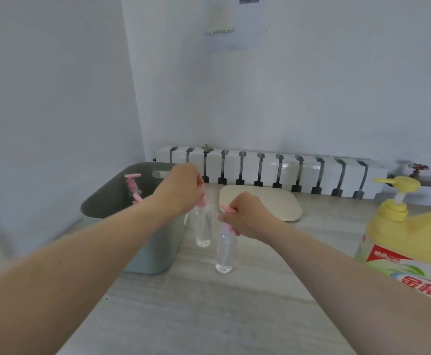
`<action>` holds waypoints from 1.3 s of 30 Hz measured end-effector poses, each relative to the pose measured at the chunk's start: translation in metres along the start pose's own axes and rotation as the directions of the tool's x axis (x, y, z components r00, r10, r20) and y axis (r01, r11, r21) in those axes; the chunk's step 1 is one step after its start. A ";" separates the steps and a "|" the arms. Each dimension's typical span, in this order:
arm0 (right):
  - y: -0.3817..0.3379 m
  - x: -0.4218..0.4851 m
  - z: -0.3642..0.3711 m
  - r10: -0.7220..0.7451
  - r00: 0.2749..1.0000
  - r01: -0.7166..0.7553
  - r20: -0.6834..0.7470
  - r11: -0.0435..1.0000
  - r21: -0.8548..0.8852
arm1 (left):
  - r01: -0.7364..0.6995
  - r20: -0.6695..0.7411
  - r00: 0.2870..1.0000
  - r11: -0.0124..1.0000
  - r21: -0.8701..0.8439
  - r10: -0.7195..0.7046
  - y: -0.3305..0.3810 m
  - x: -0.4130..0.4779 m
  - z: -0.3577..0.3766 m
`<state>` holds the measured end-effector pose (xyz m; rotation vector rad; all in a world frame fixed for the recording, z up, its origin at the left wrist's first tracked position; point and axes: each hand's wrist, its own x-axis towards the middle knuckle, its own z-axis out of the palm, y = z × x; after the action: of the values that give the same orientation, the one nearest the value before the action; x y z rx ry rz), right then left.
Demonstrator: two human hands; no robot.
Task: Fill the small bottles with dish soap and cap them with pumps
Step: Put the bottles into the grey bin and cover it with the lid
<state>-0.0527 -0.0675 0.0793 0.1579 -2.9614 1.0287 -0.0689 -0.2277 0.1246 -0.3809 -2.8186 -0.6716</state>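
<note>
- Two small clear bottles, upright on the grey bench, both look empty; far bottle (203, 228) just beside the bin, near bottle (224, 252) a little closer to the camera and close beside the first, whether touching unclear.
- Pink pump tops on both necks, blurred by motion.
- Left hand (181, 189) over the far bottle, fingers closed around its pump (201, 202).
- Right hand (247, 216) on the near bottle, fingers curled tight around its pink pump (226, 208), nozzle poking out to the left.
- Large yellow soap jug (411, 242) with yellow pump at the bench's right edge, well apart from the bottles, partly cut off by the frame.
- Grey-green bin (155, 254) at the bench's left edge, touching or nearly touching the left forearm; spare pink pumps (132, 187) standing inside it.
- Cream pad (268, 201) flat behind the bottles, near the bench's back edge.
- White radiator (281, 170) along the wall beyond the bench.
- Bare bench (209, 316) open in front of the bottles and between bottles and jug.
</note>
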 end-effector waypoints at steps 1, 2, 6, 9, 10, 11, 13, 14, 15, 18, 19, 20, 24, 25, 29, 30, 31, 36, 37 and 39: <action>-0.002 0.001 -0.003 -0.002 1.000 0.002 0.004 1.000 -0.012 | -0.007 -0.034 0.999 1.000 -0.023 0.006 0.001 0.002 -0.013; -0.005 0.003 -0.006 -0.011 1.000 0.011 0.000 1.000 -0.019 | -0.016 -0.071 0.997 0.999 -0.043 0.013 0.002 0.005 -0.027; -0.031 0.019 -0.028 -0.058 0.985 0.064 -0.165 0.997 0.032 | -0.030 -0.228 0.974 0.989 -0.143 -0.004 -0.003 0.013 -0.091; -0.062 0.033 -0.049 -0.134 0.926 0.163 -0.353 0.985 0.054 | -0.005 -0.269 0.962 0.984 -0.177 -0.044 -0.014 0.016 -0.119; -0.074 0.038 -0.055 -0.157 0.903 0.196 -0.399 0.979 0.058 | 0.009 -0.256 0.965 0.986 -0.166 -0.052 -0.018 0.016 -0.122; -0.085 0.044 -0.058 -0.176 0.885 0.227 -0.431 0.971 0.071 | 0.022 -0.239 0.969 0.990 -0.142 -0.056 -0.023 0.016 -0.121; -0.104 0.054 -0.061 -0.199 0.861 0.283 -0.468 0.952 0.116 | 0.039 -0.201 0.978 0.996 -0.084 -0.055 -0.034 0.014 -0.111; -0.112 0.060 -0.060 -0.205 0.857 0.304 -0.473 0.942 0.142 | 0.050 -0.185 0.981 0.997 -0.064 -0.061 -0.040 0.014 -0.104; -0.120 0.067 -0.056 -0.212 0.859 0.320 -0.466 0.933 0.165 | 0.064 -0.167 0.983 0.996 -0.056 -0.072 -0.047 0.014 -0.095; -0.135 0.088 -0.038 -0.243 0.879 0.337 -0.409 0.925 0.173 | 0.099 -0.097 0.990 0.994 -0.042 -0.103 -0.066 0.017 -0.065; -0.138 0.095 -0.029 -0.250 0.890 0.331 -0.382 0.929 0.163 | 0.104 -0.075 0.992 0.994 -0.025 -0.106 -0.072 0.019 -0.056; -0.140 0.103 -0.020 -0.253 0.900 0.321 -0.354 0.936 0.148 | 0.107 -0.054 0.993 0.994 -0.001 -0.107 -0.078 0.021 -0.048; -0.139 0.137 0.018 -0.270 0.935 0.271 -0.231 0.962 -0.028 | 0.116 0.018 0.993 0.990 0.081 -0.118 -0.098 0.028 -0.027; -0.137 0.145 0.026 -0.273 0.944 0.265 -0.185 0.962 -0.067 | 0.116 0.032 0.992 0.989 0.096 -0.119 -0.101 0.030 -0.024; -0.133 0.169 0.054 -0.280 0.955 0.253 -0.094 0.940 -0.231 | 0.087 0.038 0.995 0.989 0.116 -0.092 -0.112 0.041 -0.017; -0.133 0.175 0.060 -0.286 0.955 0.259 -0.078 0.933 -0.250 | 0.085 0.046 0.995 0.989 0.117 -0.091 -0.116 0.045 -0.017; -0.133 0.177 0.063 -0.291 0.955 0.266 -0.062 0.928 -0.261 | 0.082 0.056 0.994 0.990 0.119 -0.089 -0.116 0.047 -0.018; -0.129 0.183 0.075 -0.256 0.962 0.272 0.093 0.923 -0.273 | 0.069 0.098 0.992 0.992 0.103 -0.079 -0.123 0.052 -0.018; -0.127 0.184 0.078 -0.254 0.962 0.273 0.104 0.929 -0.252 | 0.072 0.108 0.991 0.993 0.088 -0.082 -0.126 0.052 -0.018; -0.125 0.184 0.078 -0.253 0.963 0.267 0.093 0.946 -0.187 | 0.071 0.115 0.990 0.996 0.063 -0.078 -0.126 0.049 -0.019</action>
<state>-0.2214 -0.2300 0.1018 0.5744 -2.9699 0.7068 -0.1501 -0.3354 0.1030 -0.3164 -2.9695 -0.5985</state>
